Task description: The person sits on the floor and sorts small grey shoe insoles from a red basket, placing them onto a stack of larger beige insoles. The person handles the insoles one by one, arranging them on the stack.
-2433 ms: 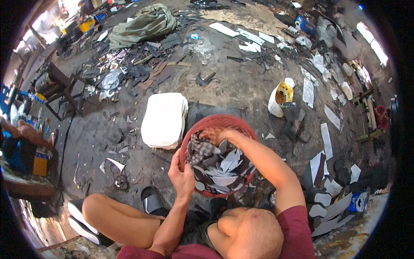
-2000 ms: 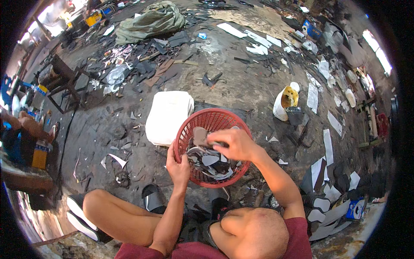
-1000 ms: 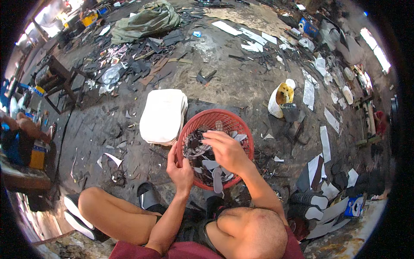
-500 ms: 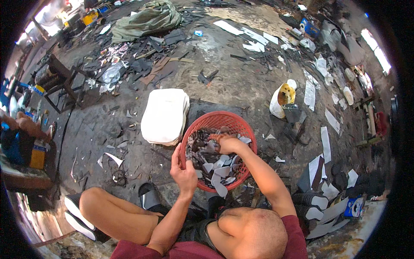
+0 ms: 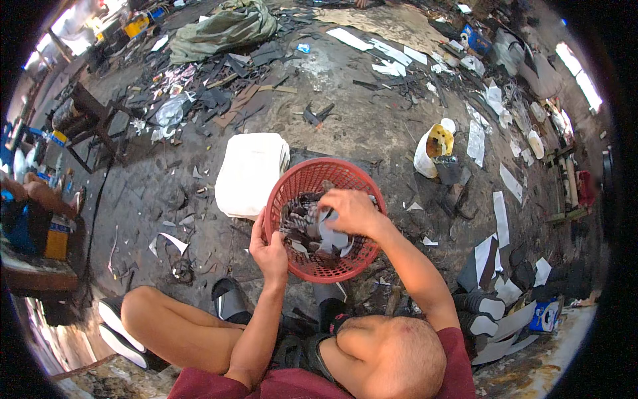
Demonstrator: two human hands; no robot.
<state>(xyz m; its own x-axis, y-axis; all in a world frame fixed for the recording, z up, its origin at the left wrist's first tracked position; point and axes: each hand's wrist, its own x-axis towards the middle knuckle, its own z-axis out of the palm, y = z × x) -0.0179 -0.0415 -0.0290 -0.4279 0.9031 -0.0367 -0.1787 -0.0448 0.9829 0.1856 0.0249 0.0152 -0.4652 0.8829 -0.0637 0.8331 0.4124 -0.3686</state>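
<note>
A red plastic basket (image 5: 323,274) with a latticed wall stands tilted in front of me. Inside it lie many flat cut pieces (image 5: 302,226), dark and light grey. The near left of its rim is in the grip of my left hand (image 5: 269,256), thumb on the inside and fingers along the outer wall. Over the pieces, my right hand (image 5: 355,213) is bent with its fingers curled down, closed around a grey flat piece (image 5: 324,221). Blur and the hand itself hide part of that piece. A stack of white sheets (image 5: 249,174) rests just beyond the basket, on the left.
Scraps litter the dark floor, with a crumpled green cloth (image 5: 226,30) far off. A cut-open container (image 5: 428,153) stands to the right. Black shoes with white soles (image 5: 482,316) and a blue tin (image 5: 546,314) lie near right. A person's arm (image 5: 43,196) shows at far left.
The basket has moved up and slightly left, and tilted, with my left hand still on its rim. My right hand has risen from among the pieces, and the pieces have shifted.
</note>
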